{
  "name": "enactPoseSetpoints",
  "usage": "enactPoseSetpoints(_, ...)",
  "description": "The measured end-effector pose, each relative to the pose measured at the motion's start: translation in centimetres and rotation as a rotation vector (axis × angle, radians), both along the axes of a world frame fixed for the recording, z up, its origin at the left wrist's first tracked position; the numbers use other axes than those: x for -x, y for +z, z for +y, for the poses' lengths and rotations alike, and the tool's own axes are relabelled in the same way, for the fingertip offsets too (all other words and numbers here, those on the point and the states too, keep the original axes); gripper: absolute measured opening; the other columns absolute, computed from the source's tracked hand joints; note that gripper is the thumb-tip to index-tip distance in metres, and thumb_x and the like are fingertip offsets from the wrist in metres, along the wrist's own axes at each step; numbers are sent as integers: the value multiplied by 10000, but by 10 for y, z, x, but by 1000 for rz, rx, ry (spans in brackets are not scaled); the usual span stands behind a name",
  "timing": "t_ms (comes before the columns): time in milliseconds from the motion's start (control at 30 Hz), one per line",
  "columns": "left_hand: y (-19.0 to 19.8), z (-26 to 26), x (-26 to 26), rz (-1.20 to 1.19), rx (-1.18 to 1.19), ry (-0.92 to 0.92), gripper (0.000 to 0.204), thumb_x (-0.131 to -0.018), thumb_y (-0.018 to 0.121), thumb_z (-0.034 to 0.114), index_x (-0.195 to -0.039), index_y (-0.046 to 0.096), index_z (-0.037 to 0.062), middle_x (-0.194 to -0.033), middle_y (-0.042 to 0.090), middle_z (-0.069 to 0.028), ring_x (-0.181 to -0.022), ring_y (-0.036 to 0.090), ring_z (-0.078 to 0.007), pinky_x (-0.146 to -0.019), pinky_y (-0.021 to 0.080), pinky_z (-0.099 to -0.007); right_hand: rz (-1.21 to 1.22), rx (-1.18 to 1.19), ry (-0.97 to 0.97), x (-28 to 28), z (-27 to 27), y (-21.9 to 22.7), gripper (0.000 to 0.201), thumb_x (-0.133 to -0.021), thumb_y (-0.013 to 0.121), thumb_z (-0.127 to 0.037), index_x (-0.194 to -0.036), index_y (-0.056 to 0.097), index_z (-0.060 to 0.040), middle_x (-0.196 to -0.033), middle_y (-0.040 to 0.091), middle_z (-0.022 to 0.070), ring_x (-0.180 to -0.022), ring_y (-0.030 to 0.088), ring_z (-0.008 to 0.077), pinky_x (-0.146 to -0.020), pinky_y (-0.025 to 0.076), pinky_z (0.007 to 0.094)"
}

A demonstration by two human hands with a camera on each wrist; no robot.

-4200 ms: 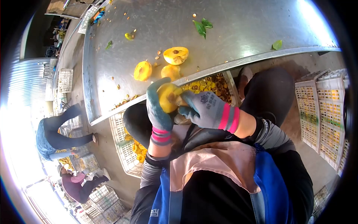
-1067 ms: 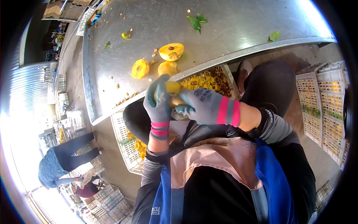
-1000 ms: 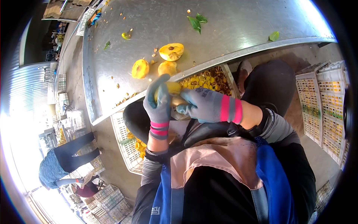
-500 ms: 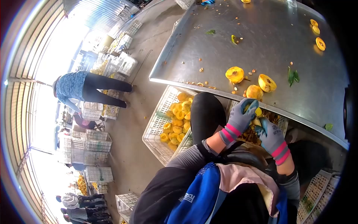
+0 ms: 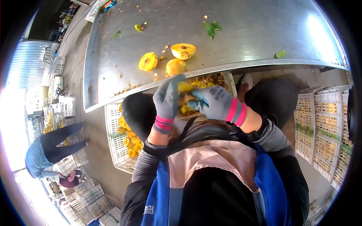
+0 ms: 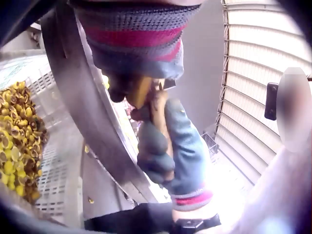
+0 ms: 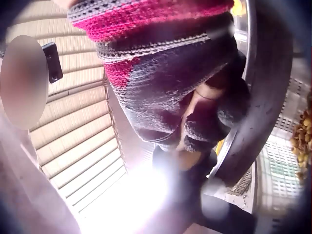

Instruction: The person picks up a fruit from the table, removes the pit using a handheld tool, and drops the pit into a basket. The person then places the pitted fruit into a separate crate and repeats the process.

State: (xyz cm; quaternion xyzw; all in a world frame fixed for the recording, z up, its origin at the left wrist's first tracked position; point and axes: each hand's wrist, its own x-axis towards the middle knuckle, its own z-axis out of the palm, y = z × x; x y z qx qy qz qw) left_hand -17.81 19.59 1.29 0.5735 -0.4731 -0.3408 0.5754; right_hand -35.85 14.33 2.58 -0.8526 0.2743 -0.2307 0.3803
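Note:
In the head view, my gloved left hand (image 5: pixel 166 98) holds a yellow peach (image 5: pixel 184 87) over the gap between my knees and the table edge. Close beside it, my gloved right hand (image 5: pixel 214 101) grips a wooden-handled tool (image 6: pixel 160 117). The left wrist view shows a small metal blade at the tool's tip, right at the fruit, which the left fingers partly cover. Seen from the right wrist, curled fingers wrap the handle (image 7: pixel 195 105). On the metal table (image 5: pixel 241 41) lie cut peach halves (image 5: pixel 148 61), near its front edge.
Beneath the table edge sits a crate of pits and scraps (image 5: pixel 209 81). A white crate (image 5: pixel 114 145) of peach halves stands by my left knee. Stacked crates (image 5: pixel 315 128) are at my right. Leaves (image 5: pixel 212 28) and loose bits lie on the table. A person (image 5: pixel 45 150) bends over crates far left.
The head view swung left about half a second ago and has come back. Both hands stay together at the peach; compared with the oldest frame, less of the fruit shows between them.

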Motion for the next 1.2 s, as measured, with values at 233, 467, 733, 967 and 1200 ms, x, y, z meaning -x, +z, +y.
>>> enactPoseSetpoints(233,-7,3,-4,34,-97,-67,387,-1028,523,274,-1126,668,-72,-1085,703,-123,-965,656,-174,-906,508,-315,111,24,25,4,2,-6,296,-926,601,-347,-1047,619,-77,-979,680,176,-883,655,375,-750,518,478)
enactPoseSetpoints(467,-18,4,-8,103,-89,-93,475,-1030,498,369,-1124,661,-68,-1066,703,-137,-938,668,-193,-873,529,-326,-18,105,146,7,-4,-16,287,-942,622,-320,-1039,641,-50,-892,651,205,-775,638,391,-676,505,454)
enactPoseSetpoints(733,-14,15,-41,454,-175,31,656,-988,462,573,-1238,592,-20,-959,673,-108,-817,658,-189,-706,578,-316,-135,-374,77,13,-24,-50,346,-909,664,-275,-1126,648,-6,-1018,687,185,-892,656,339,-788,525,363)
enactPoseSetpoints(967,40,94,-148,-93,-37,447,526,-1044,422,437,-1213,616,-22,-1044,668,-121,-931,667,-214,-752,578,-321,821,-142,174,-13,-7,-72,394,-900,557,-318,-1175,608,-41,-1126,681,199,-1045,658,349,-893,501,451)
enactPoseSetpoints(1200,29,132,-236,-1113,-370,420,294,-885,692,172,-1159,687,64,-1121,661,-147,-979,653,-285,-882,515,-377,585,-240,103,-20,-8,-49,371,-885,590,-351,-1090,599,-42,-1067,684,201,-1001,656,371,-852,503,470)
